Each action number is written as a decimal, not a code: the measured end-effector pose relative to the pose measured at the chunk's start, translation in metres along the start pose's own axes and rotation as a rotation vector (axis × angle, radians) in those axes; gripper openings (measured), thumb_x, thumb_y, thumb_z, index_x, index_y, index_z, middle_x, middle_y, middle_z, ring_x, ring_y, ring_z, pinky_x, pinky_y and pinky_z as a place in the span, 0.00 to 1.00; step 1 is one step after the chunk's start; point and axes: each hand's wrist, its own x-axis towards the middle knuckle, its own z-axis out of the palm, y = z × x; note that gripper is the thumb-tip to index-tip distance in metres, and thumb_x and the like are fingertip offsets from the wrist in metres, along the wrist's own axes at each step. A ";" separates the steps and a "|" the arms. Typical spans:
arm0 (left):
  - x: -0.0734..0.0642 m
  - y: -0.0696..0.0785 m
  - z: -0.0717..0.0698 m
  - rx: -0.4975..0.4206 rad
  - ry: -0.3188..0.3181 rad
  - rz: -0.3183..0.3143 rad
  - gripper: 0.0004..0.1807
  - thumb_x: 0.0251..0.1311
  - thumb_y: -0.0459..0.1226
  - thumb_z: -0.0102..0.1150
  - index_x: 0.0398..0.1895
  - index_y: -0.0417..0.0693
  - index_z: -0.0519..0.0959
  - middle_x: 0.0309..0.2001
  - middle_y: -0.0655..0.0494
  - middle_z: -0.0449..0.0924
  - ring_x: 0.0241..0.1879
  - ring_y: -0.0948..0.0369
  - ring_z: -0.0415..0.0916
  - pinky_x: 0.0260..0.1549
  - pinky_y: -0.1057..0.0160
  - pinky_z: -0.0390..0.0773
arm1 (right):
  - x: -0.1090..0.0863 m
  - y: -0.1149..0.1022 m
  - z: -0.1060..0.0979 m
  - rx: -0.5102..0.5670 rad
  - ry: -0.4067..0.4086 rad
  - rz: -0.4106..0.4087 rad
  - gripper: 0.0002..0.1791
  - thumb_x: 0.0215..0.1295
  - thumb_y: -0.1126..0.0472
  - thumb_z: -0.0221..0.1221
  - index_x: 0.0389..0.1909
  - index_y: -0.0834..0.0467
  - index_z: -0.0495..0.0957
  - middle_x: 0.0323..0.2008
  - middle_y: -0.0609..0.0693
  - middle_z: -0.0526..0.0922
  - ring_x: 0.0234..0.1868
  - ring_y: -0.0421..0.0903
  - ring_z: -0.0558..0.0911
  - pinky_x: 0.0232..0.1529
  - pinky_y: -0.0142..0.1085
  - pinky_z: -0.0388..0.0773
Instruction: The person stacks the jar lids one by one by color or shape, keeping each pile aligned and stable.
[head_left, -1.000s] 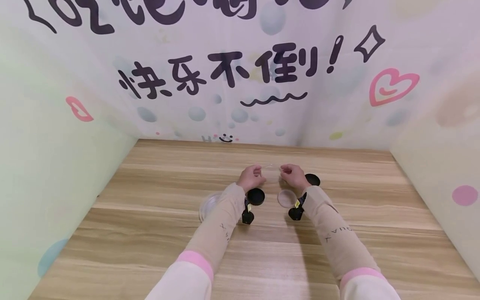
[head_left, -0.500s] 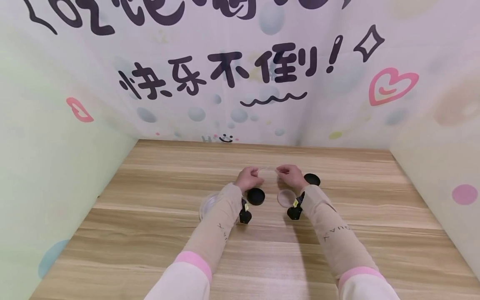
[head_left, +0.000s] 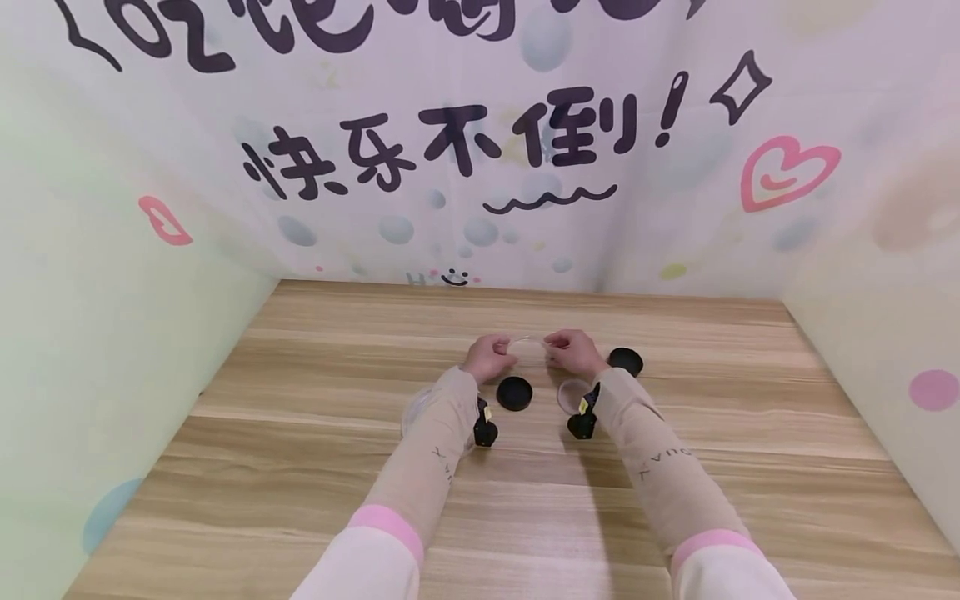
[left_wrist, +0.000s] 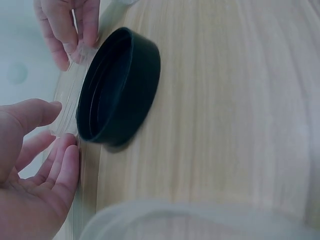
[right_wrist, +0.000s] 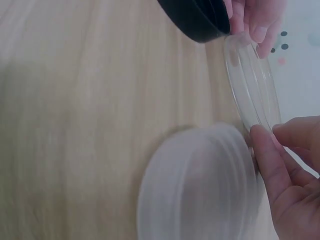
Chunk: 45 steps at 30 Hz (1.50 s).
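Note:
A clear, round plastic lid [head_left: 527, 350] lies between my two hands near the far part of the table. My left hand [head_left: 489, 358] holds its left edge, thumb on one side and fingers on the other. On the opposite edge my right hand [head_left: 574, 352] pinches it between thumb and fingers, as the right wrist view shows the clear lid [right_wrist: 252, 82] from the side. Just in front of the left hand is a round black lid [head_left: 514, 393], hollow side facing up. A translucent whitish lid [head_left: 573, 396] sits below the right hand, partly hidden by the wrist camera.
Another black lid [head_left: 626, 361] lies beside the right wrist. Clear round plastic pieces [head_left: 415, 412] are partly covered by the left forearm. A printed cloth wall [head_left: 450, 225] rises behind the wooden table [head_left: 300, 500], with side walls left and right.
Both hands have shifted slightly left with the clear lid, the right hand more so. They stand a little closer together than in the earliest view. The black lids have stayed in place.

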 end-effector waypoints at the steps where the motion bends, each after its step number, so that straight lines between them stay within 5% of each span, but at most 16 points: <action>1: 0.006 -0.008 0.002 0.010 0.003 -0.007 0.32 0.36 0.53 0.68 0.49 0.55 0.75 0.35 0.62 0.77 0.36 0.66 0.73 0.34 0.68 0.74 | 0.000 0.000 0.001 0.000 0.004 -0.003 0.16 0.61 0.68 0.52 0.48 0.73 0.71 0.42 0.66 0.75 0.42 0.56 0.75 0.36 0.35 0.78; 4: 0.016 -0.023 0.006 0.056 0.026 0.014 0.29 0.38 0.52 0.67 0.48 0.53 0.76 0.33 0.62 0.77 0.34 0.67 0.73 0.30 0.70 0.74 | 0.000 -0.001 0.005 -0.004 0.013 -0.011 0.16 0.61 0.68 0.52 0.47 0.73 0.71 0.42 0.66 0.75 0.42 0.56 0.75 0.37 0.36 0.78; 7: 0.003 -0.009 -0.003 0.060 0.019 0.009 0.24 0.44 0.42 0.66 0.48 0.47 0.76 0.35 0.56 0.78 0.36 0.63 0.74 0.34 0.67 0.75 | 0.000 -0.002 0.007 -0.009 0.027 -0.013 0.15 0.60 0.68 0.52 0.46 0.73 0.71 0.40 0.66 0.76 0.41 0.56 0.76 0.37 0.36 0.78; 10: 0.000 -0.011 -0.008 0.053 0.009 0.019 0.23 0.45 0.42 0.65 0.47 0.49 0.76 0.37 0.55 0.79 0.38 0.61 0.74 0.36 0.65 0.74 | 0.000 -0.004 0.011 -0.005 0.024 -0.005 0.15 0.60 0.68 0.52 0.45 0.73 0.72 0.40 0.66 0.76 0.41 0.55 0.76 0.38 0.36 0.78; 16: 0.021 -0.047 -0.006 0.118 0.082 0.090 0.19 0.47 0.42 0.64 0.44 0.49 0.78 0.33 0.55 0.80 0.33 0.62 0.75 0.30 0.68 0.73 | 0.002 -0.009 0.019 0.051 -0.010 0.014 0.15 0.60 0.69 0.51 0.46 0.75 0.70 0.40 0.67 0.74 0.40 0.55 0.77 0.38 0.36 0.78; 20: 0.028 -0.058 -0.006 0.101 0.078 0.070 0.20 0.47 0.41 0.64 0.46 0.48 0.77 0.35 0.53 0.79 0.35 0.61 0.75 0.31 0.66 0.74 | 0.002 -0.012 0.022 0.024 -0.008 0.013 0.15 0.60 0.68 0.52 0.46 0.74 0.71 0.40 0.66 0.75 0.39 0.54 0.77 0.37 0.36 0.78; 32: 0.017 -0.052 -0.019 0.037 0.073 0.062 0.20 0.46 0.44 0.65 0.45 0.52 0.78 0.34 0.57 0.79 0.35 0.62 0.75 0.35 0.67 0.74 | 0.008 -0.011 0.029 0.004 0.006 0.013 0.14 0.61 0.67 0.52 0.45 0.72 0.71 0.38 0.63 0.75 0.38 0.51 0.76 0.36 0.34 0.78; 40: -0.016 -0.009 -0.030 0.058 0.104 0.022 0.19 0.47 0.37 0.64 0.47 0.48 0.78 0.36 0.53 0.80 0.38 0.60 0.75 0.39 0.64 0.74 | 0.009 -0.013 0.033 -0.044 0.050 -0.008 0.13 0.60 0.67 0.53 0.42 0.72 0.72 0.35 0.62 0.76 0.34 0.50 0.76 0.34 0.34 0.78; 45: -0.010 -0.013 -0.032 0.069 0.139 0.046 0.19 0.46 0.36 0.63 0.45 0.52 0.79 0.31 0.56 0.79 0.33 0.62 0.74 0.32 0.67 0.74 | 0.011 -0.014 0.032 -0.061 0.059 -0.027 0.12 0.59 0.68 0.52 0.42 0.71 0.72 0.36 0.61 0.75 0.37 0.51 0.76 0.35 0.35 0.76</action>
